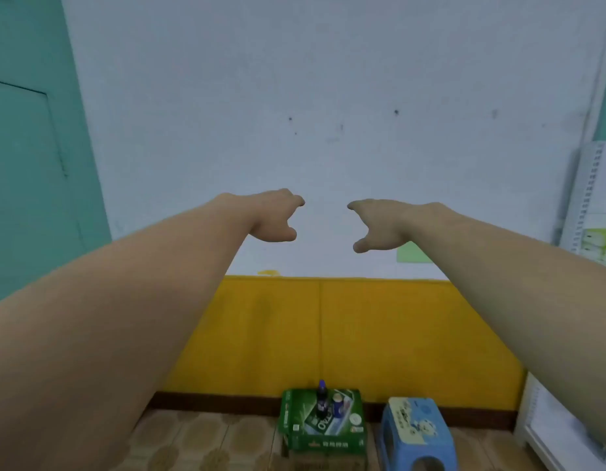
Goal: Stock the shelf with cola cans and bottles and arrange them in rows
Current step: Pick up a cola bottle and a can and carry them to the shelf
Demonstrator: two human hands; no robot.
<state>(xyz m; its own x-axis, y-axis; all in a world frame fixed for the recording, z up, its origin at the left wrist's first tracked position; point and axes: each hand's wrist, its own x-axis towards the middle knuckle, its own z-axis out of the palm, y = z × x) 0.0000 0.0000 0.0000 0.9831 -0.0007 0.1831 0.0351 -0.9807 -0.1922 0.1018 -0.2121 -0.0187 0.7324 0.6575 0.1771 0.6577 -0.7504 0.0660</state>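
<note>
Both my arms stretch straight out in front of me toward a pale wall. My left hand [276,215] and my right hand [380,224] hang in the air a short gap apart, fingers loosely curled and spread, holding nothing. Far below, on the floor by the wall, a green carton [323,426] carries a dark cola bottle with a blue cap [322,399] and a blue can [339,404] on its top. A white shelf unit [590,205] shows only at the right edge.
A blue plastic stool [415,433] stands right of the green carton. The lower wall is a yellow panel [380,334] above a brown skirting. A teal door [26,164] fills the left side. The floor is patterned tile [199,443].
</note>
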